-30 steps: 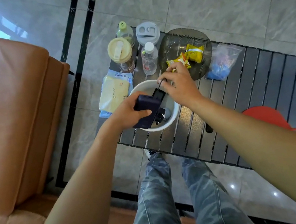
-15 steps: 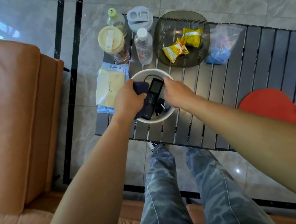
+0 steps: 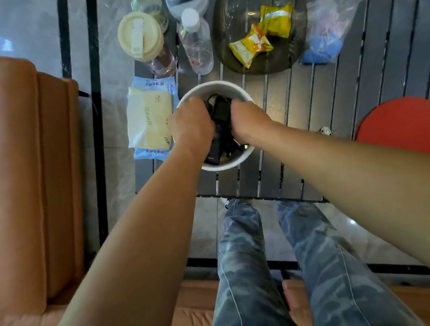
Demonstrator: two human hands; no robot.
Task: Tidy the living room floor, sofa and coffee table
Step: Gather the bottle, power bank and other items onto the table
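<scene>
Knees: legs in blue patterned jeans (image 3: pixel 254 282) on the orange leather sofa (image 3: pixel 10 179), feet at the near edge of the dark slatted coffee table (image 3: pixel 339 105).
Change: half a second ago the black remote control (image 3: pixel 221 113) stood higher, its screen clear of the rim. Now it is lower in the white round bowl (image 3: pixel 224 84), and both hands have gone down with it.
Left hand (image 3: pixel 192 123): fingers curled over the remote, clamping it, with its lower end showing under the wrist.
Right hand (image 3: pixel 248 120): against the remote's other side, fingertips hidden. Grip cannot be told.
Bowl: unmoved, close to the table's near edge, touching the pale tissue pack (image 3: pixel 148 117) lying at the left edge.
Open room: bare slats between the bowl and the red round mat (image 3: pixel 409 128). A strip of grey tiled floor (image 3: pixel 119 149) separates sofa and table.
Far side: cream-lidded tumbler (image 3: pixel 140 35), clear plastic bottle (image 3: pixel 197 45), smoky glass dish (image 3: pixel 237 20) holding yellow snack packets (image 3: pixel 251 47).
</scene>
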